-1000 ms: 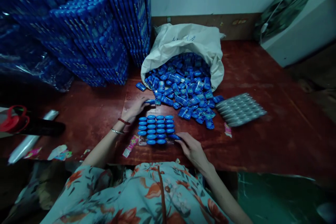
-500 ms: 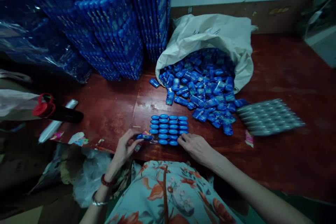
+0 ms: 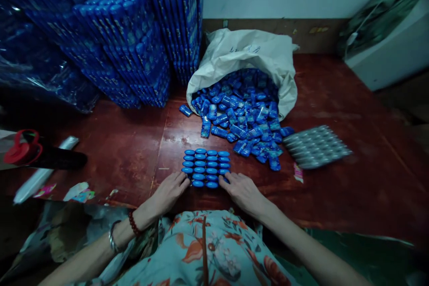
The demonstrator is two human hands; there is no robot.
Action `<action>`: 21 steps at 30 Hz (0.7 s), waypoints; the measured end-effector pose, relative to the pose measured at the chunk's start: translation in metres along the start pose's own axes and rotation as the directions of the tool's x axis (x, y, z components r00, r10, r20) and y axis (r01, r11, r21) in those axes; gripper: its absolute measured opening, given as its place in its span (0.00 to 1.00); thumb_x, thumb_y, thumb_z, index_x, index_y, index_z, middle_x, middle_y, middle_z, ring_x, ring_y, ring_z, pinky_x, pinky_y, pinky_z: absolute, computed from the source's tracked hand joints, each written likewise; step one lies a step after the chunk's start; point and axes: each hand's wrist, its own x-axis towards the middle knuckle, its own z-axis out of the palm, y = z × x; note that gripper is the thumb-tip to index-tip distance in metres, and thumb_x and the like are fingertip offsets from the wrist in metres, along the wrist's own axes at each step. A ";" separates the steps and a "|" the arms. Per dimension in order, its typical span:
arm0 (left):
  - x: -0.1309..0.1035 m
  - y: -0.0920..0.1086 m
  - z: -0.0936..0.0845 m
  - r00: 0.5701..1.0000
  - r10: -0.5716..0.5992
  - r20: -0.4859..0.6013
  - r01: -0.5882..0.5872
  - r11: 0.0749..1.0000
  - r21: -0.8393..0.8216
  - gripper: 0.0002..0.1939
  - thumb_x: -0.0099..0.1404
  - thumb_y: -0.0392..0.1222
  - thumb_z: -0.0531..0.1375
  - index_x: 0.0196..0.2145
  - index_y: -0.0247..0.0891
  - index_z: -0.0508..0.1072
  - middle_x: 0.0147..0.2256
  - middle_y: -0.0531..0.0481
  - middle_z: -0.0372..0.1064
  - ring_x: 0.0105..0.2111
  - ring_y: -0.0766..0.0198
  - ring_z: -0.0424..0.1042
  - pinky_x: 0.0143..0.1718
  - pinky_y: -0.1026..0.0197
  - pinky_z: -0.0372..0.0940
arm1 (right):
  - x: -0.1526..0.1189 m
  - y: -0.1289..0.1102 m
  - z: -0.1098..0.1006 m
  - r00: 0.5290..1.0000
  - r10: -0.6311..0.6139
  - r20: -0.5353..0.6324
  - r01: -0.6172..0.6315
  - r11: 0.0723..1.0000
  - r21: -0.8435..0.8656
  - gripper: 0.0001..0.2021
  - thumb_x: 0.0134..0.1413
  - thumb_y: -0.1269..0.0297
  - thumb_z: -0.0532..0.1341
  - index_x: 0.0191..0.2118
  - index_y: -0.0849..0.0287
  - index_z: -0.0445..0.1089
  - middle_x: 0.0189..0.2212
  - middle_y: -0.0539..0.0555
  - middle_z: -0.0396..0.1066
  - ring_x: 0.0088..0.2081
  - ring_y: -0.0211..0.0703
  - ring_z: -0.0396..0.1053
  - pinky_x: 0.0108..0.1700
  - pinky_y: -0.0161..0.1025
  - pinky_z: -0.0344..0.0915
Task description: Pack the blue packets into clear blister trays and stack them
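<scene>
In front of me on the table lies a tray of blue oval packs [image 3: 206, 164], set in several tight rows. My left hand [image 3: 174, 187] is at its near left corner, fingers closed against the packs there. At the near right corner my right hand [image 3: 241, 190] has its fingers curled on the edge packs. What lies under the fingertips is hidden. Just beyond the tray, a heap of loose blue wrapped packs [image 3: 239, 130] spills from a white woven sack [image 3: 278, 60] lying on its side.
Tall stacks of filled blue trays [image 3: 134, 58] rise at the back left. A clear moulded plastic tray [image 3: 318, 146] lies to the right on the red-brown table [image 3: 348, 196]. A black bottle with a red lid [image 3: 60, 157] rests on its side at left, near a plastic roll [image 3: 27, 187].
My left hand has put the blue pack it held at the tray's left side and now touches the near left corner. My right hand stays at the right corner. The view has shifted right.
</scene>
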 end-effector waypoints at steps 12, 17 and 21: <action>-0.002 0.000 0.001 0.987 -0.060 -0.149 0.072 0.994 0.080 0.20 0.64 0.27 0.46 0.52 0.35 0.62 0.43 0.42 0.68 0.41 0.59 0.67 0.42 0.57 0.66 | -0.024 0.022 0.026 0.789 0.402 -0.465 -0.323 0.915 0.242 0.16 0.63 0.62 0.50 0.52 0.57 0.66 0.33 0.53 0.71 0.32 0.36 0.69 0.35 0.32 0.60; 0.013 -0.010 -0.013 0.921 -0.099 -0.376 0.131 0.989 0.061 0.11 0.68 0.36 0.50 0.44 0.35 0.69 0.32 0.46 0.69 0.30 0.62 0.67 0.31 0.62 0.64 | 0.010 0.080 0.028 0.585 0.742 -0.327 -0.675 0.669 0.312 0.20 0.60 0.50 0.50 0.45 0.59 0.70 0.37 0.58 0.69 0.40 0.46 0.69 0.35 0.36 0.61; 0.057 -0.036 -0.021 0.885 -0.226 -0.406 0.168 0.970 -0.173 0.09 0.68 0.38 0.51 0.38 0.34 0.71 0.31 0.47 0.69 0.30 0.64 0.68 0.32 0.64 0.63 | 0.045 0.090 0.017 0.634 0.771 -0.060 -0.752 0.633 0.184 0.26 0.56 0.43 0.51 0.47 0.63 0.66 0.42 0.63 0.66 0.38 0.50 0.71 0.31 0.37 0.60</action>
